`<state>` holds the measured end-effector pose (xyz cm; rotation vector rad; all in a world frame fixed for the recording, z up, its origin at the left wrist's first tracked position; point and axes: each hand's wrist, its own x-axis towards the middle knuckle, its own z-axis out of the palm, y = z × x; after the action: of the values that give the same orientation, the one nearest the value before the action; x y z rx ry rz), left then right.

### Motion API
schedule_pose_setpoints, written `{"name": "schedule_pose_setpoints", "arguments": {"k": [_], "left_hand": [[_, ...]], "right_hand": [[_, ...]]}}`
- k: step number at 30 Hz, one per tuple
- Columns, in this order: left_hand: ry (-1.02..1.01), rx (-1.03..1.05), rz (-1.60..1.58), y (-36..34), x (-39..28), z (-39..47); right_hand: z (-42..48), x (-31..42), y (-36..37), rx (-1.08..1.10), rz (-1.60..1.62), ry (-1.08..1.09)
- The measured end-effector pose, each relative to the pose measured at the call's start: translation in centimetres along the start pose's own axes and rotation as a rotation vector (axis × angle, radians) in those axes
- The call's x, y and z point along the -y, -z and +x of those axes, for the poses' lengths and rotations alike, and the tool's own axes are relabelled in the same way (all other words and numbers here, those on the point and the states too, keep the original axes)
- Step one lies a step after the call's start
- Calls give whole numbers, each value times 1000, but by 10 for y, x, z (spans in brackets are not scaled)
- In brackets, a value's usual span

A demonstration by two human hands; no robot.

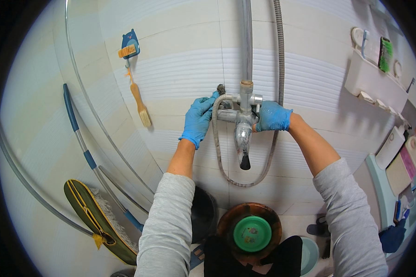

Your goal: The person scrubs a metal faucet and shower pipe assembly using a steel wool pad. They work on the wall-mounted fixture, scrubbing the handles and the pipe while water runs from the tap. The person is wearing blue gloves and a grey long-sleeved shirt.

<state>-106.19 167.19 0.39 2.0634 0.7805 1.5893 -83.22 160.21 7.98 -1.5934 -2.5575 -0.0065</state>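
A chrome shower mixer faucet (244,104) is fixed to the tiled wall, its spout (242,145) pointing down. My left hand (198,119), in a blue glove, is at the left end of the faucet body, its fingertips by a dark steel wool scourer (221,89); whether they grip it is unclear. My right hand (273,116), gloved too, is against the right side of the faucet, its fingers partly hidden behind the body. A flexible shower hose (219,152) loops below the faucet, and its upper run passes behind my right hand. A metal riser pipe (247,41) stands above.
Below are a green basin (252,233) inside a brown tub (225,221), a black bucket (204,214) and a pale blue basin (309,256). A flat mop (100,221) leans at left near a hanging wooden brush (138,100). A white wall caddy (374,78) is at right.
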Motion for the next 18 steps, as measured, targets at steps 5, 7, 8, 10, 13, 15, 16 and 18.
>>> {"name": "schedule_pose_setpoints", "arguments": {"k": [5,7,8,10,13,15,16,18], "left_hand": [[297,-67,-107,-7,6,-27],[355,3,23,-5,14,-41],[324,62,142,-3,23,-48],[335,-135,-138,-5,32,-43],[75,-239,-135,8,-4,4],[-24,41,2,17,-12,28],[-74,185,70,18,-14,32],[154,121,-119,16,-18,22]], "right_hand": [[7,-11,-12,-24,-13,-1],[12,-16,-14,-13,-38,-34],[12,-19,-16,-23,-65,-30],[12,-14,-16,-45,-129,-10],[7,-10,-14,-50,-57,-76],[12,-12,-21,-86,-67,-54],[13,-15,-24,-116,-61,-34],[15,-20,-27,-139,-65,-22]]}}
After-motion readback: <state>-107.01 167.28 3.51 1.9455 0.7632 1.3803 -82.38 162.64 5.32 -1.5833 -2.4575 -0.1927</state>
